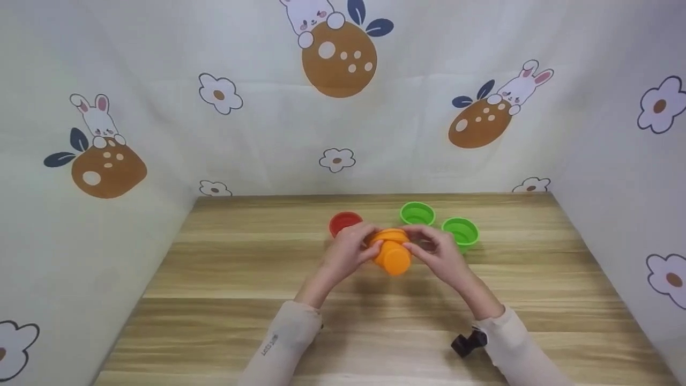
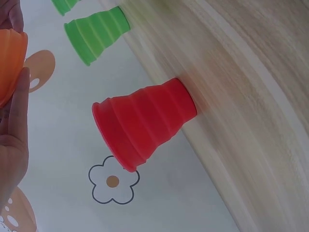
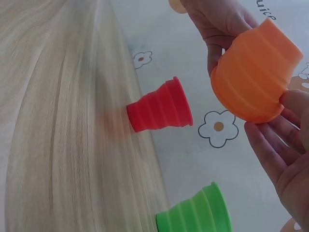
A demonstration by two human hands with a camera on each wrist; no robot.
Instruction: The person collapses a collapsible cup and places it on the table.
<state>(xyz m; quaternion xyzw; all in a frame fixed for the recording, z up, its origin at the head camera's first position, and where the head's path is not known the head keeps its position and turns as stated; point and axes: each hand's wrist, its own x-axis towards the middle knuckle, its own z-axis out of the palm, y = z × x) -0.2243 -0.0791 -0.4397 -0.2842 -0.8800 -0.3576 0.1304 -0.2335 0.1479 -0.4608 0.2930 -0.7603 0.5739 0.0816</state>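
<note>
"Left to right?"
"I see a red cup (image 1: pixel 344 220) on the counter (image 1: pixel 230 279) — then the left hand (image 1: pixel 347 252), fingers pinching an orange cup (image 1: pixel 396 261) up off the counter."
"Further right?"
"A green cup (image 1: pixel 417 214), the right hand (image 1: pixel 445 257) — its fingers gripping the orange cup's other side — and a second green cup (image 1: pixel 461 231)."

The head camera is looking forward and down from above the near side of the brown wood-grained table (image 1: pixel 241 279), taking in its whole far edge. Both wrist cameras are facing that edge, tilted sideways, from low over the tabletop, the left one sitting nearer the red ribbed tapered cup (image 2: pixel 145 123). All three views are sharing this cup and the orange ribbed tapered cup (image 3: pixel 256 72).
</note>
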